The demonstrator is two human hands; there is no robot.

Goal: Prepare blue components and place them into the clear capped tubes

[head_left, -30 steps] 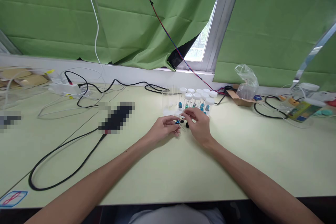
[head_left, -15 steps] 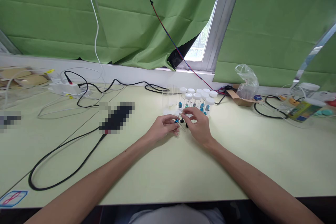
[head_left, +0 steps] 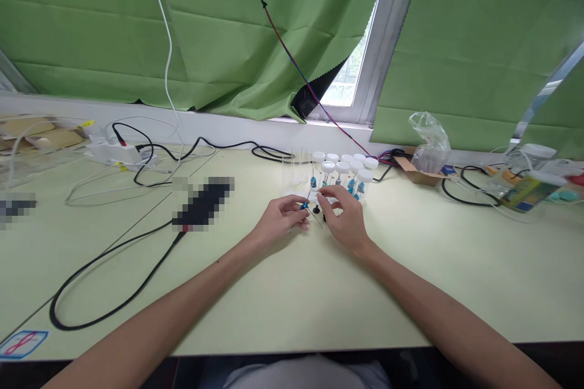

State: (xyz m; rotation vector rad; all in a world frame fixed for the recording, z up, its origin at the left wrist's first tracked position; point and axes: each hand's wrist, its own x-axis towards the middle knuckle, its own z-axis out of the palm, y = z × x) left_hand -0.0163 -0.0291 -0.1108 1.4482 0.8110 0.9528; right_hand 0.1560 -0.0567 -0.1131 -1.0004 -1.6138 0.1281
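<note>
My left hand (head_left: 286, 215) is closed on a small shiny blue part (head_left: 304, 206), pinched between thumb and fingers. A thin stem rises from this part toward my right hand (head_left: 344, 217). The right fingertips are pressed together near the stem's upper end; what lies between them is too small to make out. Just beyond both hands stand several clear tubes with white caps (head_left: 327, 166), and blue pieces (head_left: 351, 185) show inside some of them. A small black knob-like piece (head_left: 316, 209) sits on the table between the hands, and another is partly hidden by my right hand.
Clear tubes without caps (head_left: 288, 176) stand left of the capped ones. A pixelated dark object (head_left: 203, 203) with a black cable lies to the left. Farther back are a white power strip (head_left: 114, 153), a cardboard box (head_left: 417, 173) with a plastic bag, and a green-labelled container (head_left: 531, 191).
The blue part in my left hand has shifted slightly left and up. My right hand stays nearly in place, its fingertips a little farther from the blue part.
</note>
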